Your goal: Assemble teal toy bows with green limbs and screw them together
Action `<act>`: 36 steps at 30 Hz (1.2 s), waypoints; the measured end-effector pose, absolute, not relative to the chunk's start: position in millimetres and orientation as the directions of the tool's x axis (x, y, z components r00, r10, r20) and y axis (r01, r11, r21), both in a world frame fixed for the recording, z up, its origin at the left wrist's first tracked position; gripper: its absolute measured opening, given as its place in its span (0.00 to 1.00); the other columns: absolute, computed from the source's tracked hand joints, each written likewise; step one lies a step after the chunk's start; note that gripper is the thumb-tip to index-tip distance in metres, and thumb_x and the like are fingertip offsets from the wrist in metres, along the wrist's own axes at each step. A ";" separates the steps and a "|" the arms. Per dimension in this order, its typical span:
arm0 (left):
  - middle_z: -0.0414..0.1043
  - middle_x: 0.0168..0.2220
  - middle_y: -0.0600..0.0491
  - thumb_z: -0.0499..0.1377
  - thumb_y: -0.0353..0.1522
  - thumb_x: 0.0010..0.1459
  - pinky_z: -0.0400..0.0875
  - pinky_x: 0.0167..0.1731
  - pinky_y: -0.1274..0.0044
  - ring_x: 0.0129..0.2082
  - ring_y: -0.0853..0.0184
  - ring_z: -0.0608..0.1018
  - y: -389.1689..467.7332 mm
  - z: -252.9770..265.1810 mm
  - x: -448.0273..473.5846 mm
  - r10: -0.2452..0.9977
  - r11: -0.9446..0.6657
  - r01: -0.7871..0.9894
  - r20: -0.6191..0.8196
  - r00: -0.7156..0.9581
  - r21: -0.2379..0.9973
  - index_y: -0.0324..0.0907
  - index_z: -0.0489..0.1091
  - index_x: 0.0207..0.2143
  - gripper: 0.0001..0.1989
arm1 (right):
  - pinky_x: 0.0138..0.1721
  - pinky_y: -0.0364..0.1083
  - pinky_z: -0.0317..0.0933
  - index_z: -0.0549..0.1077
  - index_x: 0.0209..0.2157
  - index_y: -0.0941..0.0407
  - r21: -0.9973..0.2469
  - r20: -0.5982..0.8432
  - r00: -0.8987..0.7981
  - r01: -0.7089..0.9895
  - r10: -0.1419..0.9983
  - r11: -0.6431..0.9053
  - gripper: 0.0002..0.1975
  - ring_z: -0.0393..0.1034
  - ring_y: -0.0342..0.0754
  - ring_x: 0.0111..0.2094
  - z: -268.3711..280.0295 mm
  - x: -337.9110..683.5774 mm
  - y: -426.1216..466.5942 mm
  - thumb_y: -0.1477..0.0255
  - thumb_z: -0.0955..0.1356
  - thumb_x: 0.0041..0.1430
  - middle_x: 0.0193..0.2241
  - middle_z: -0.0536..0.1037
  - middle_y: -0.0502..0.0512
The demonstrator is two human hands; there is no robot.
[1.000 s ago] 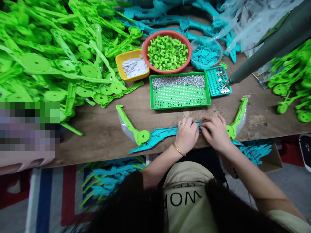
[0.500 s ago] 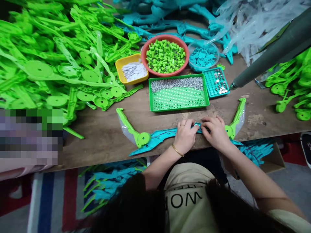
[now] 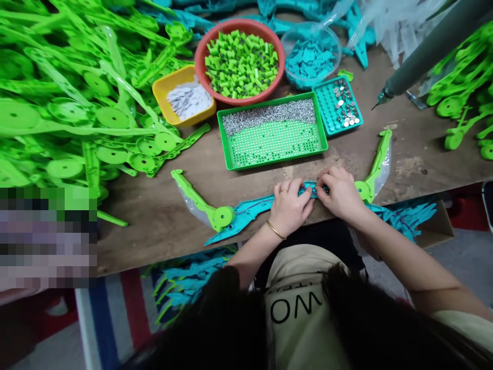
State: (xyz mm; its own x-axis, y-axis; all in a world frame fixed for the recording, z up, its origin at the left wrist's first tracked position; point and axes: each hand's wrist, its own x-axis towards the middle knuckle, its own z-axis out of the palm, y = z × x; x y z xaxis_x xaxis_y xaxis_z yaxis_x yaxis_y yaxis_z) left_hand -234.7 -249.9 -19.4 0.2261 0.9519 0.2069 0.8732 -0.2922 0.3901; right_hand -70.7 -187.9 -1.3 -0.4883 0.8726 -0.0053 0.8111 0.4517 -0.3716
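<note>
A toy bow lies across the front of the table, its blue half-shell facing up with thin wire along the inside. A green limb with a clear plastic strip is attached at either end. My left hand is closed over the bow just left of its middle, thumb and fingertips on the shell. Fingers bent in a pinch, my right hand rests at the right of the bow's middle. A small dark bit shows under its fingertips, too hidden to name. Between the hands, part of the shell's inside is visible.
Behind the bow stand a green tray of screws, a blue tray of silver discs, a red bowl, a yellow dish and a clear tub. A powered screwdriver hangs at right. Green parts pile up left.
The view has shifted, so the trays sit further up and left. My fingers have moved slightly at the bow's middle, and more of the shell's inside shows between my hands.
</note>
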 end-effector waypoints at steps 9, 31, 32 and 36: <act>0.69 0.44 0.47 0.60 0.34 0.59 0.61 0.44 0.67 0.46 0.57 0.67 -248.1 -18.3 -239.2 0.965 -0.257 0.817 0.182 0.188 0.516 0.44 0.74 0.44 0.11 | 0.61 0.61 0.47 0.76 0.37 0.52 -0.393 0.090 -0.527 0.761 0.845 0.516 0.07 0.69 0.54 0.48 -3.4 -55.4 -201.0 0.66 0.67 0.62 0.45 0.78 0.53; 0.72 0.46 0.43 0.56 0.36 0.62 0.62 0.48 0.66 0.46 0.57 0.71 -253.1 -25.7 -238.5 0.946 -0.290 0.848 0.269 0.183 0.443 0.39 0.70 0.48 0.14 | 0.62 0.60 0.45 0.76 0.45 0.52 -0.258 0.172 -0.614 0.727 0.770 0.637 0.12 0.70 0.52 0.48 -1.7 -51.7 -199.3 0.63 0.66 0.64 0.46 0.78 0.53; 0.72 0.46 0.42 0.56 0.36 0.62 0.62 0.48 0.66 0.46 0.57 0.71 -253.3 -25.7 -238.4 0.946 -0.288 0.848 0.272 0.178 0.444 0.38 0.70 0.49 0.15 | 0.62 0.60 0.45 0.76 0.45 0.52 -0.239 0.186 -0.621 0.723 0.761 0.648 0.12 0.70 0.52 0.47 -2.6 -51.4 -199.7 0.64 0.65 0.64 0.46 0.79 0.53; 0.72 0.45 0.41 0.56 0.36 0.61 0.63 0.47 0.66 0.44 0.56 0.70 -253.7 -25.7 -237.8 0.936 -0.300 0.861 0.300 0.183 0.412 0.37 0.70 0.49 0.16 | 0.63 0.60 0.44 0.76 0.45 0.52 -0.205 0.234 -0.630 0.713 0.741 0.671 0.11 0.70 0.50 0.46 -6.1 -51.4 -201.6 0.65 0.65 0.65 0.45 0.79 0.52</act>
